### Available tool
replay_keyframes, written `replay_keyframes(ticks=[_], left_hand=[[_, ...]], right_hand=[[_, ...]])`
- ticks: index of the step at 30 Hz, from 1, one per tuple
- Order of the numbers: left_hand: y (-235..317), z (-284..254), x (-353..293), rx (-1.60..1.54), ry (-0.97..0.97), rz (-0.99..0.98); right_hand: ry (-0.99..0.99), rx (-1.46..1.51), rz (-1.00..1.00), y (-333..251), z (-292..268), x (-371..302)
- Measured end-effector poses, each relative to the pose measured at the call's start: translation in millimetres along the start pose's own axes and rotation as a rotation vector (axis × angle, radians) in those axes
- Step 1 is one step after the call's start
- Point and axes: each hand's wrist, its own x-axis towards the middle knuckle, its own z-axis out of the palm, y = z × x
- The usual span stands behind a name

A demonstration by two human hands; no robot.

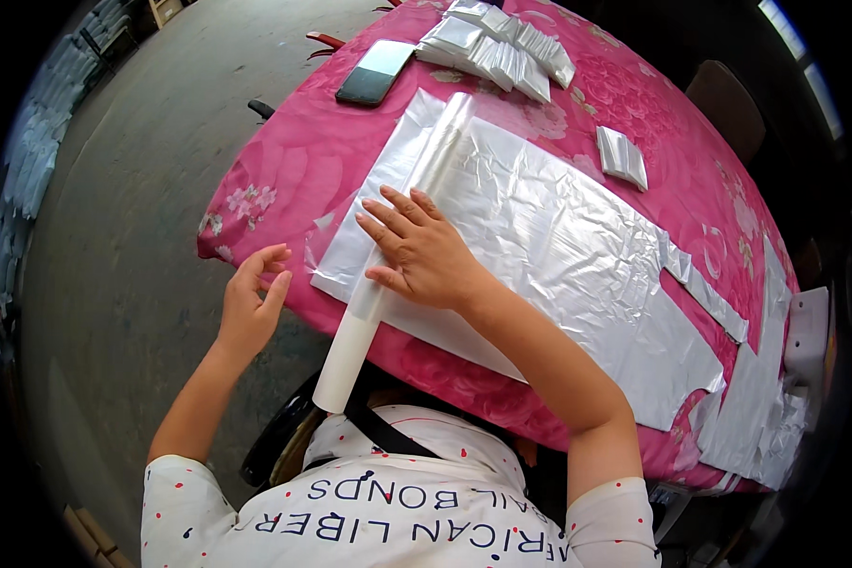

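A long white tube (347, 363) lies slantwise across the near left part of the table, its lower end jutting past the edge toward my body. Clear plastic film wraps its upper part. Flat on the tube rests my right hand (424, 248), palm down with fingers stretched out. Under and beyond it spreads a stack of thin, shiny plastic bags (559, 256), wrinkled, with strap-like handles cut at the right end. My left hand (256, 298) hovers off the table's left edge, fingers bent and apart, holding nothing.
A pink flowered cloth covers the table (298, 170). Near the far edge are a smartphone (377, 72) and a pile of folded plastic packets (502, 52); another packet (622, 158) lies farther right. More plastic (753, 407) hangs over the right edge. A chair (726, 109) stands beyond.
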Motion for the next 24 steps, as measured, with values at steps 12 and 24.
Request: replay_keyframes(ticks=[12,24], left_hand=[[-10.3,-0.1,45.4,0.630,0.034,0.430],[3.4,11.9,51.6,0.141,-0.139,0.190]], right_hand=[[0.077,0.031,0.125,-1.7,-33.6,-67.8],[0.076,0.080,0.113,-19.4,-29.6,-72.0]])
